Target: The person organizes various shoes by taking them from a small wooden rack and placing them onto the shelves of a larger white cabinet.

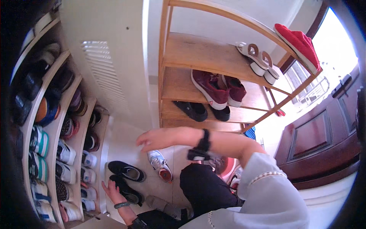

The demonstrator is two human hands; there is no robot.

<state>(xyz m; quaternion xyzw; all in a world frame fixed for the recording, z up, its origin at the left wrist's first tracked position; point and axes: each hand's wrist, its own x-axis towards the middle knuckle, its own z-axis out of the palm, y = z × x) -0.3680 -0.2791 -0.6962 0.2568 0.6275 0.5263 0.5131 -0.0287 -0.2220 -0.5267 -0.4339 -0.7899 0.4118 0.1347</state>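
On the floor, between a packed shoe cabinet [103, 160] at the left and a wooden rack [202, 51] at the far side, loose shoes are bracketed by two bare hands. The grip of the right hand [157, 139] is empty, its fingers loosely extended; it is held out to the left, above or just beyond the toe of a grey laced sneaker [159, 164] (how high above the floor cannot be told). The grip of the left hand [113, 192] is also empty, with the fingers spread, close to the left edge of a plain black shoe [125, 187]; whether it is touched cannot be made out. Just beyond that lies a dark slip-on [119, 168], and nearer the body a grey shoe [161, 206].

In handling these, a shoe would best be taken by the heel collar, thumb inside, so that the upper is not crushed. Matching shoes should be kept side by side, toes aligned. The right forearm is better lifted well clear of the rack, lest its boards be knocked.
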